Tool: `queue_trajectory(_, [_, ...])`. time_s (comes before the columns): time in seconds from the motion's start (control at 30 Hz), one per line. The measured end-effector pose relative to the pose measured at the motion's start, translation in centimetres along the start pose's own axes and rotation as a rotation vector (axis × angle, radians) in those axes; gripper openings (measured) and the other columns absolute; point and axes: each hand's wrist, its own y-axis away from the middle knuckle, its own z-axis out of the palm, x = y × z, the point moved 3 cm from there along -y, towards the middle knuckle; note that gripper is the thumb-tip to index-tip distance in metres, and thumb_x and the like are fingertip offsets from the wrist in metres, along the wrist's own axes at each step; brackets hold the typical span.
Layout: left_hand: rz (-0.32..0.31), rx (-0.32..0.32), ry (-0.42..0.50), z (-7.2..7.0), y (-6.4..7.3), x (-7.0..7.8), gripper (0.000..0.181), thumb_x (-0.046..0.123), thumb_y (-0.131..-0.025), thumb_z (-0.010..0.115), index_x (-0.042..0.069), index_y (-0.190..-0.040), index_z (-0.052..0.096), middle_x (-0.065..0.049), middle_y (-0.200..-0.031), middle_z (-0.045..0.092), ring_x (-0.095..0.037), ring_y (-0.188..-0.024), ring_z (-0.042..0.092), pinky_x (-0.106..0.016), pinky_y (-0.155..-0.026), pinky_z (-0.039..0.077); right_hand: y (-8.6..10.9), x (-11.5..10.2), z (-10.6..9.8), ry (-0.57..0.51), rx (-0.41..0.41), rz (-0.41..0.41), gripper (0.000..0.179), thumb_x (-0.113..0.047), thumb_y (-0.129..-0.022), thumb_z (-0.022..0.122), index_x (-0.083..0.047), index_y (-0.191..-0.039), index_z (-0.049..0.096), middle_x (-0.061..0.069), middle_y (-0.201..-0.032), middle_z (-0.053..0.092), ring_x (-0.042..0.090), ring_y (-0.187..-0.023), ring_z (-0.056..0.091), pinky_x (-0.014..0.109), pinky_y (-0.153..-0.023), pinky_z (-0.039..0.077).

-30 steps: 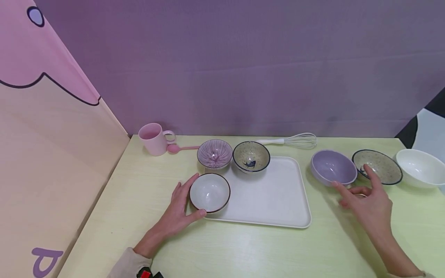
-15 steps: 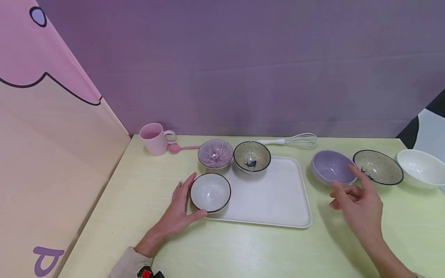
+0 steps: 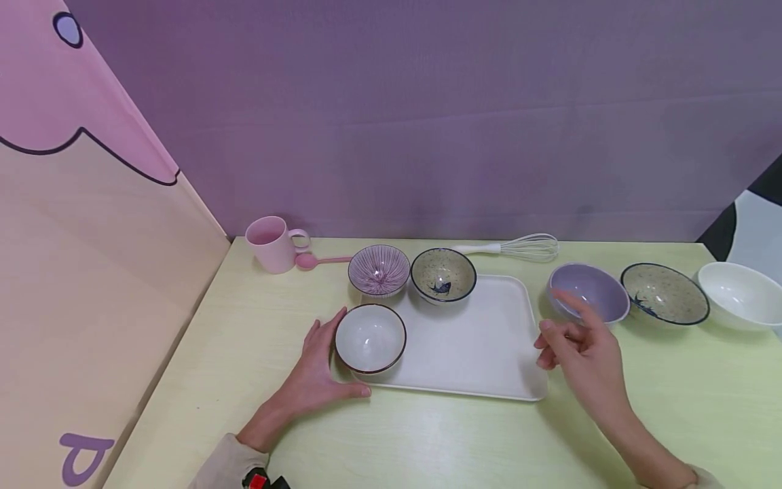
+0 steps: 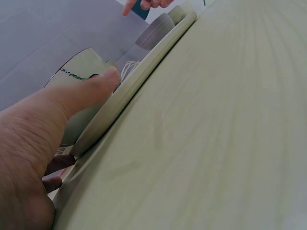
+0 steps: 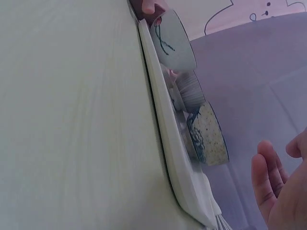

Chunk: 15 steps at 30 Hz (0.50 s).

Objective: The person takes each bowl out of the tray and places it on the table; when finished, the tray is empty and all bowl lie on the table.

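Observation:
A white bowl with a brown rim sits at the front left of the white tray. My left hand lies along the bowl's left side, its fingers by the wall and the thumb spread away from the rim. My right hand hovers past the tray's right edge, holding nothing. Its index finger is extended and overlaps the purple bowl in the head view; the other fingers bend loosely. Farther back on the tray are a purple-striped bowl and a speckled bowl with a dark rim.
Right of the purple bowl stand a wide speckled bowl and a white bowl. A pink mug, a pink spoon and a white-handled whisk line the back, near a purple backdrop.
My right hand has moved left, from before the wide speckled bowl, past the purple bowl, to the tray's right edge. My left thumb has come away from the bowl's rim.

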Motion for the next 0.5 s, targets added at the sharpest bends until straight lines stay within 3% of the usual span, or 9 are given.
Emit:
queue_trajectory(0.17, [0.056, 0.011, -0.03, -0.1, -0.1, 0.0, 0.141, 0.048, -0.065, 0.107, 0.006, -0.175, 0.028, -0.018, -0.175, 0.039, -0.043, -0.17, 0.014, -0.062, -0.139, 0.006, 0.0, -0.3, 1.9, 0.032, -0.08, 0.008, 0.054, 0.007, -0.106, 0.067, -0.024, -0.15, 0.063, 0.005, -0.075, 0.074, 0.012, -0.055, 0.066, 0.022, -0.056, 0.062])
queue_trajectory(0.5, [0.068, 0.015, -0.039, 0.0, -0.2, 0.0, 0.137, 0.041, -0.067, 0.106, 0.002, -0.174, 0.029, -0.019, -0.175, 0.04, -0.042, -0.168, 0.021, -0.06, -0.14, 0.005, 0.5, -0.4, 6.7, 0.119, -0.211, 0.022, 0.045, -0.002, -0.106, 0.071, -0.006, -0.15, 0.063, 0.009, -0.078, 0.073, 0.02, -0.056, 0.067, 0.028, -0.056, 0.061])
